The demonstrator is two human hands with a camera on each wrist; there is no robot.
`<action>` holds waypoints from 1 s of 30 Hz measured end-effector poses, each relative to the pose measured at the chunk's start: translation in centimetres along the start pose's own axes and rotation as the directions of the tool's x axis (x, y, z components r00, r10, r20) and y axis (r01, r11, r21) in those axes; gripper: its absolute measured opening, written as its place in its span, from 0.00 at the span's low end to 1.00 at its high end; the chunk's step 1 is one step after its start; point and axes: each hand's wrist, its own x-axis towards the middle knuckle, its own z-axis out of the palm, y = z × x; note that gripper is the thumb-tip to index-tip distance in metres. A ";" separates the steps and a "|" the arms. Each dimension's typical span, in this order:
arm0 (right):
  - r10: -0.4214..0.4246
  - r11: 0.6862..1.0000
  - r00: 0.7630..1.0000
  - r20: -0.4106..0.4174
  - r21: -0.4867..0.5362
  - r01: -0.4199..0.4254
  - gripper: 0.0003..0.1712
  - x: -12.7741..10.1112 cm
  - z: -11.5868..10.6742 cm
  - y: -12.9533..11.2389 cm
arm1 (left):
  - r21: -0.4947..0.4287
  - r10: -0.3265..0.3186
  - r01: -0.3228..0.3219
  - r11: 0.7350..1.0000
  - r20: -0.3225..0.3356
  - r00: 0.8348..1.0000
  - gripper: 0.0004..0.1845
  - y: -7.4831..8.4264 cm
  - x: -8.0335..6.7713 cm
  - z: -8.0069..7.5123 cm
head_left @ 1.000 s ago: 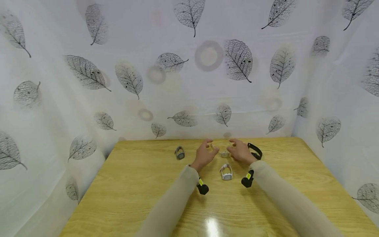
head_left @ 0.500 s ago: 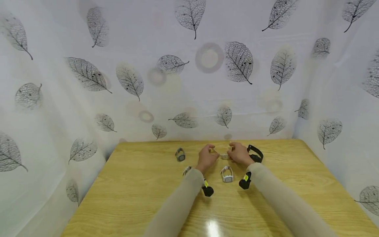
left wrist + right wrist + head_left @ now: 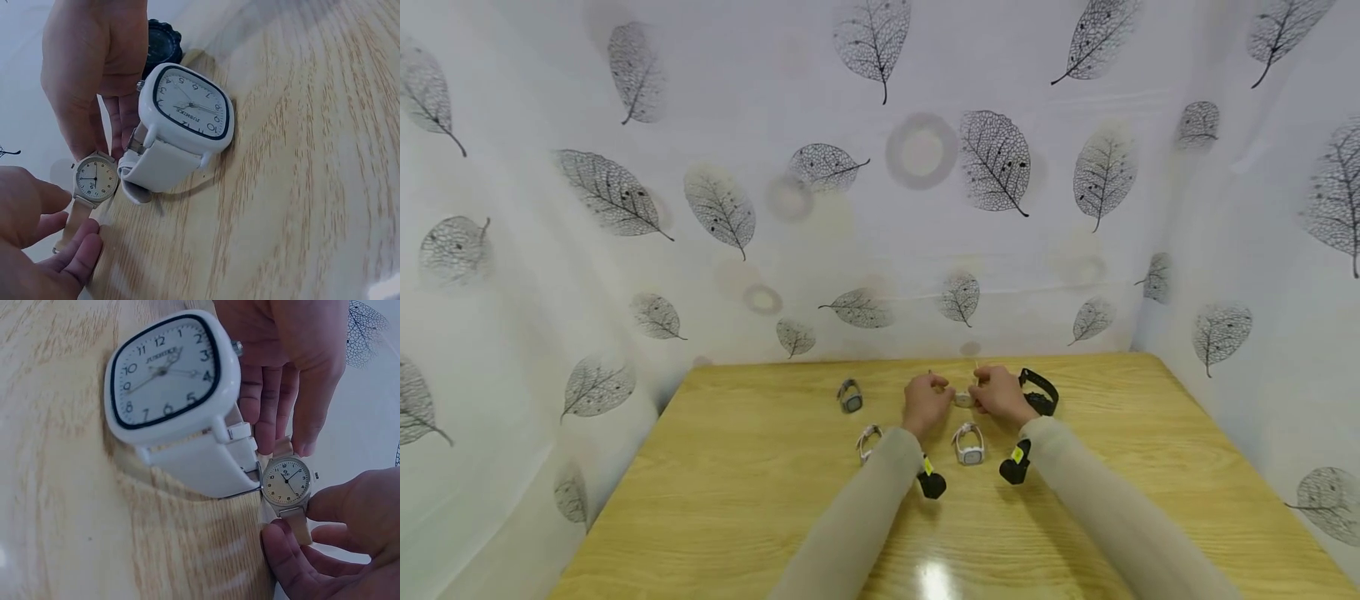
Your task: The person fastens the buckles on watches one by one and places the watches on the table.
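Both hands, left hand [image 3: 927,403] and right hand [image 3: 998,395], pinch the straps of a small beige watch [image 3: 964,399] near the counter's [image 3: 745,500] far edge, just beyond a white square watch [image 3: 970,446].

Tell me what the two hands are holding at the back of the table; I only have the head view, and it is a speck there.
Observer: A small watch with a round cream face and a beige strap. The left hand and the right hand each pinch one strap end.
Operator: Now describe the white one nearer me.
Observer: The white watch has a squarish face with black numerals, and it rests on its looped strap on the table.
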 end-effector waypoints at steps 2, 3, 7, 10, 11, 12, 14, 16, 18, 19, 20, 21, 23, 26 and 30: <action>0.000 1.000 1.000 0.000 0.007 0.000 0.29 0.0 0.1 0.0 | 0.016 0.004 -0.003 1.000 -0.017 1.000 0.08 0.0 0.1 0.2; 0.001 1.000 1.000 -0.001 0.009 -0.001 0.28 0.0 0.1 0.0 | 0.019 0.003 -0.003 1.000 -0.028 1.000 0.07 0.0 0.1 0.2; -0.001 1.000 1.000 0.001 0.025 0.001 0.28 -0.1 0.2 -0.1 | 0.032 0.020 -0.017 0.999 -0.076 0.997 0.04 0.1 0.0 0.2; 0.002 1.000 1.000 -0.005 0.029 -0.002 0.28 -0.2 0.1 -0.1 | 0.043 0.033 -0.029 0.999 -0.098 0.995 0.03 0.4 -0.2 0.1; 0.002 1.000 1.000 -0.007 0.029 -0.002 0.28 -0.2 0.1 -0.1 | 0.042 0.031 -0.027 0.999 -0.098 0.995 0.03 0.4 -0.3 0.0; 0.007 0.999 1.000 -0.010 0.036 -0.006 0.28 -0.2 0.1 -0.1 | 0.041 0.028 -0.024 0.999 -0.098 0.995 0.03 0.4 -0.3 0.0; 0.013 0.998 1.000 -0.008 0.056 -0.013 0.28 -0.3 0.1 -0.1 | 0.033 0.016 -0.013 0.999 -0.091 0.996 0.04 0.6 -0.4 -0.1; 0.013 0.997 1.000 -0.003 0.082 -0.013 0.28 -0.3 0.0 0.0 | 0.020 0.001 0.000 1.000 -0.084 0.996 0.05 0.5 -0.4 -0.2; 0.019 0.994 1.000 -0.001 0.111 -0.019 0.28 -0.4 0.0 0.1 | 0.015 -0.007 0.008 1.000 -0.084 0.996 0.06 0.5 -0.4 -0.2; 0.019 0.992 1.000 0.002 0.125 -0.019 0.28 -0.4 0.0 0.1 | 0.014 -0.006 0.008 1.000 -0.086 0.996 0.06 0.4 -0.4 -0.1; 0.019 0.990 1.000 0.002 0.141 -0.019 0.29 -0.4 0.0 0.2 | 0.011 -0.006 0.007 1.000 -0.089 0.996 0.06 0.3 -0.3 -0.1; 0.021 0.987 1.000 0.005 0.158 -0.021 0.29 -0.4 0.0 0.2 | 0.015 0.001 0.001 1.000 -0.096 0.995 0.06 0.2 -0.3 -0.1; 0.029 0.980 1.000 0.011 0.196 -0.031 0.29 -0.4 0.1 0.4 | 0.020 0.011 -0.009 1.000 -0.111 0.994 0.07 -0.1 -0.2 0.0; 0.028 0.971 0.999 0.024 0.237 -0.033 0.30 -0.5 0.1 0.5 | -0.001 0.018 -0.018 1.000 -0.123 0.992 0.10 -0.4 -0.1 0.2; 0.012 0.966 1.000 0.027 0.257 -0.018 0.31 -0.6 0.1 0.7 | -0.060 0.009 -0.017 0.998 -0.134 0.991 0.15 -0.8 0.0 0.4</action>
